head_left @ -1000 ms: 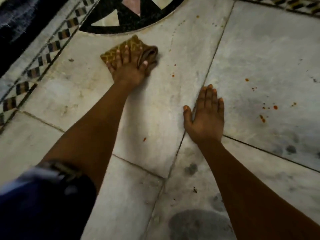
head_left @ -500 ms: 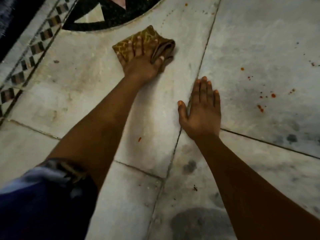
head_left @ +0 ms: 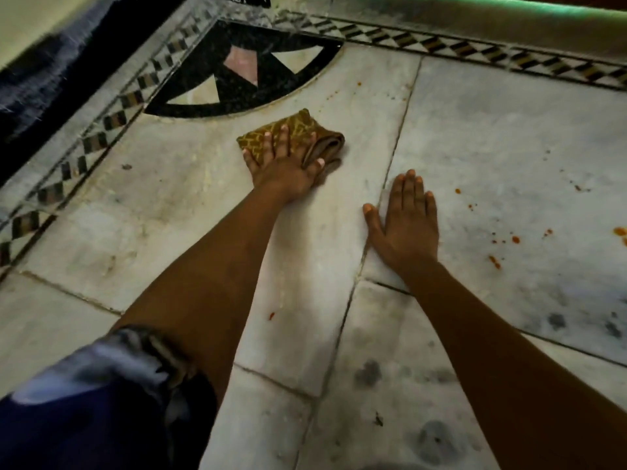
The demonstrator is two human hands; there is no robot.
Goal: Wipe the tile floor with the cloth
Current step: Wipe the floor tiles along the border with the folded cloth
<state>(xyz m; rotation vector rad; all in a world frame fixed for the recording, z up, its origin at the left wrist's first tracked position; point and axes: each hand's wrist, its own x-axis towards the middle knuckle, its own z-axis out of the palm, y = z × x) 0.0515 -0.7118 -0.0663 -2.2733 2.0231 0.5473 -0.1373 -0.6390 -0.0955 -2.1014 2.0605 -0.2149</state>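
Marble tile floor [head_left: 492, 137], pale and smudged, carries one folded brown-and-gold cloth [head_left: 298, 130] and two bare hands. The left hand [head_left: 285, 161] lies on the cloth with fingers spread flat, its grip wide, pressing the fabric to the floor; the cloth shows past the fingertips. Nearer the person and to the right, the right hand [head_left: 405, 222] rests palm-down, fingers straight, on a tile joint. Orange spots [head_left: 515, 239] dot open tile right of it. Beyond the cloth curves a black inlay [head_left: 237, 62].
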